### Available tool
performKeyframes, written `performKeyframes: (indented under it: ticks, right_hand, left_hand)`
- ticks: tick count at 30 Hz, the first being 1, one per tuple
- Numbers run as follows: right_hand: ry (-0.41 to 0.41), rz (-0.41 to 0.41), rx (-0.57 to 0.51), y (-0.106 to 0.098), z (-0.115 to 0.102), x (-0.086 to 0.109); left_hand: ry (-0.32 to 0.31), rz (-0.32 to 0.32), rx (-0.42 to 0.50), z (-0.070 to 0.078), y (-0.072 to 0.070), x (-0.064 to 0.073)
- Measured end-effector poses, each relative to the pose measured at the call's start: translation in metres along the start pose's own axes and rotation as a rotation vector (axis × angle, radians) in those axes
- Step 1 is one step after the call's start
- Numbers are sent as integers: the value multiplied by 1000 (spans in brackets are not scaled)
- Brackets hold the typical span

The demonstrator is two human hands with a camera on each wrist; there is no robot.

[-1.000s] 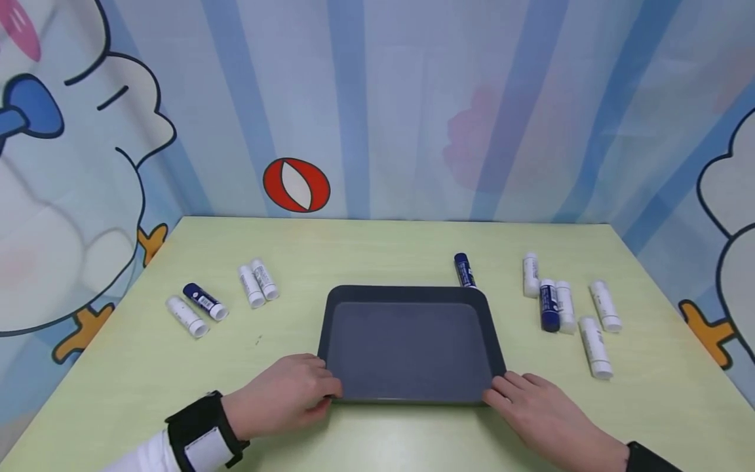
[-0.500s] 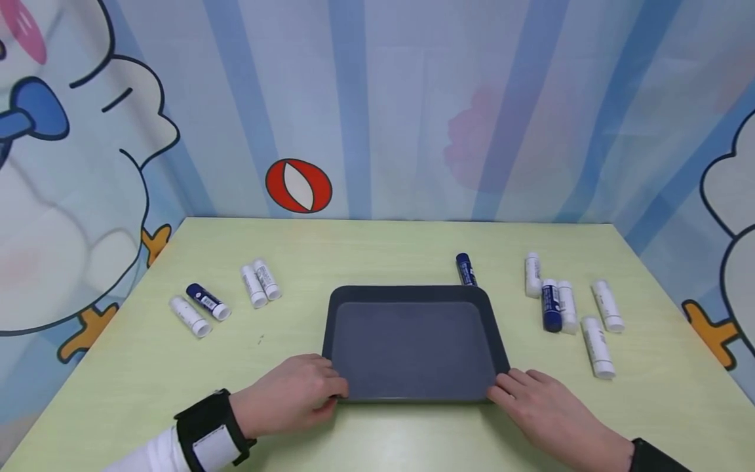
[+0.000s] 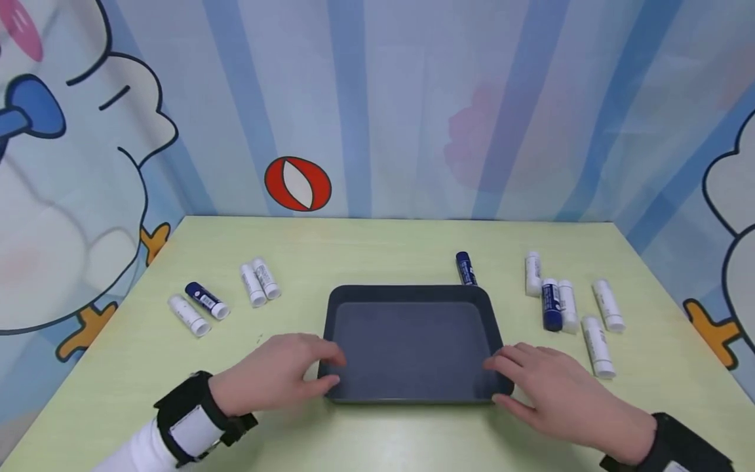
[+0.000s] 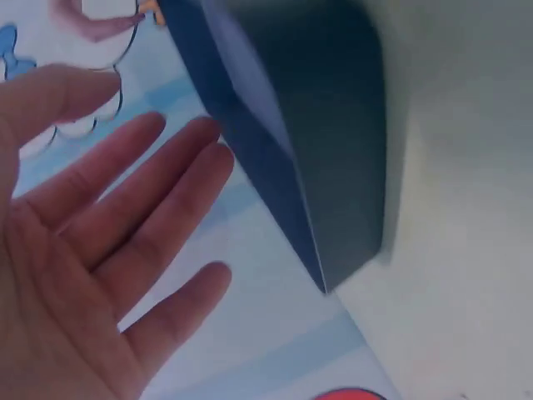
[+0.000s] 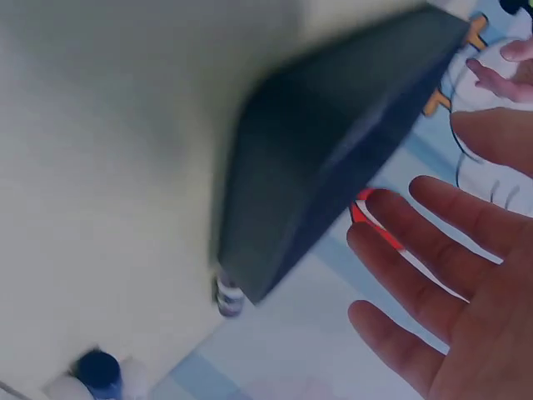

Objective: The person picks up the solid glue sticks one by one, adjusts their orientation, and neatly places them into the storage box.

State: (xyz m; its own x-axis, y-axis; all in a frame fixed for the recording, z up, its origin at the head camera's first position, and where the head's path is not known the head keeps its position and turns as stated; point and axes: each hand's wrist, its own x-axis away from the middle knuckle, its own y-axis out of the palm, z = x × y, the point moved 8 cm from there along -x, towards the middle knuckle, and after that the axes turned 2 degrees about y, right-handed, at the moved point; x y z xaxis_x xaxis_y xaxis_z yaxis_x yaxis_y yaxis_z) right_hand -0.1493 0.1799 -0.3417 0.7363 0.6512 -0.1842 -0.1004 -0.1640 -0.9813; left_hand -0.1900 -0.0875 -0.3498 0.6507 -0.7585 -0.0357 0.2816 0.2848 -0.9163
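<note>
A dark grey rectangular tray (image 3: 413, 354) lies flat on the table between my hands. My left hand (image 3: 274, 373) hovers at its near left corner, thumb and fingers spread apart. At the near right corner, my right hand (image 3: 557, 390) has its fingers over the rim and its thumb apart from them. In the left wrist view the palm and straight fingers (image 4: 179, 217) are beside the tray wall (image 4: 341, 183), gripping nothing. Likewise, the right wrist view shows loose, extended fingers (image 5: 408, 267) apart from the tray's side (image 5: 291, 167).
Several white and dark blue tubes resembling glue sticks lie around the tray: a group on the left (image 3: 189, 316), another on the right (image 3: 598, 346). One blue tube (image 3: 465, 267) touches or sits just behind the tray's far edge. A patterned curtain (image 3: 401, 131) borders the table.
Both hands have let go of the tray's near corners; their fingers have opened and drawn slightly away. The tray stays in about the same place, and the tubes have not moved.
</note>
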Motion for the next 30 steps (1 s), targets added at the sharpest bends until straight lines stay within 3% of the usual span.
performKeyframes:
  ticks: [4, 7, 11, 16, 19, 23, 30]
  right_hand:
    - [91, 20, -8, -17, 22, -17]
    - [191, -15, -74, -18, 46, -31]
    - [320, -77, -174, -8, 82, -49]
    - [448, -134, -232, 5, 123, -73]
    - [492, -152, -239, 11, 142, -90]
    - [525, -179, -233, 19, 156, -108]
    - [583, -233, -186, 36, 166, -125]
  left_hand:
    - [-147, 191, 14, -30, -25, -7]
    - [-288, 251, 97, -60, -28, -13]
    - [-431, 235, 229, -91, -16, -20]
    - [-545, 150, 408, -108, 5, -25]
    - [-585, 87, 472, -112, 15, -27]
    - [-579, 36, 536, -112, 27, -30]
    - [-559, 60, 557, -108, 32, -34]
